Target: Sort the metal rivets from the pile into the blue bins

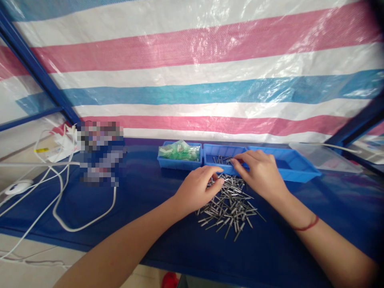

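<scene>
A loose heap of small metal pins (231, 206) lies on the dark blue table (144, 200) in front of me. My left hand (196, 190) rests at the heap's far left edge, its fingers curled in a pinch on pins. My right hand (261, 172) reaches over the heap's far side to the rim of the middle blue tray (220, 154), fingertips pressed together on something I cannot make out. Several pins lie in that tray.
A blue tray (180, 160) holding bags of green parts stands left of the middle one. A larger blue tray (291, 164) and a clear lid (324, 158) stand to the right. White cables (60, 192) trail at the left. A striped tarp (192, 68) hangs behind.
</scene>
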`<state>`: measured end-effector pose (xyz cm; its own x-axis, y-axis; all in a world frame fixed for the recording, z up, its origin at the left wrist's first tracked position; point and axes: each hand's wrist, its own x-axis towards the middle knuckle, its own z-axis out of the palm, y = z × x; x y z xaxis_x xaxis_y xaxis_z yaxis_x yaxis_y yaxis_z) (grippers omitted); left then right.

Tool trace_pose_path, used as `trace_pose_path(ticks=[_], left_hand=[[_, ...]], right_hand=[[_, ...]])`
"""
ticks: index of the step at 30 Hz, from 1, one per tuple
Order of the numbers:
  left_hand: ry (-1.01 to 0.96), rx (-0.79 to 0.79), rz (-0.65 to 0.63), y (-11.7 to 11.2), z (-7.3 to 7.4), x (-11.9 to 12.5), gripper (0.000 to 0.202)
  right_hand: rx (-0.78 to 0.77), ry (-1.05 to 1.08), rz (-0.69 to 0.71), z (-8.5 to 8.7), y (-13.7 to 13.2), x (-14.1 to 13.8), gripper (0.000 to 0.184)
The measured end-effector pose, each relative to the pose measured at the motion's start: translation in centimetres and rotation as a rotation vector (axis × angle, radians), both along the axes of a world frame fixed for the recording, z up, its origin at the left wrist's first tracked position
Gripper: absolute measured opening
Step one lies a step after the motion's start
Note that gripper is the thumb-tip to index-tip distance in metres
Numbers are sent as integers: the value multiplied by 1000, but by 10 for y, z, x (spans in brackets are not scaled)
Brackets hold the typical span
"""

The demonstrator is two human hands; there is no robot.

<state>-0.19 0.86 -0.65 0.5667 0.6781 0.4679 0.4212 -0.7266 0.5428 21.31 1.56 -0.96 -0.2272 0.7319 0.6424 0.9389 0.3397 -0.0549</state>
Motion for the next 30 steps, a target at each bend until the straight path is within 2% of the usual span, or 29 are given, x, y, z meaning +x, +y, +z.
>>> trace_pose_path(ticks=[3,7,9,12,18,24,30], left_hand=[[119,74,-29,0,3,-2,18],[280,155,-65,1,12,-6,17],[349,177,-99,1,18,-8,19],[408,205,-120,-1,25,-9,20],[452,222,-105,-4,23,-8,22],[454,201,-118,-4,19,-6,22],[459,171,-100,-3,15,-6,21]], right_hand=[[-72,81,78,10,-6,1,20],[-368,234,376,27,-19,0,18],[-515,217,479,33,-24,-1,14],[-632,170,553,37,-29,-4,11],[-716,95,578,33,-35,-16,15],[-670,17,547,20,-33,-22,18],[-606,-51,487,17,-33,-23,15]])
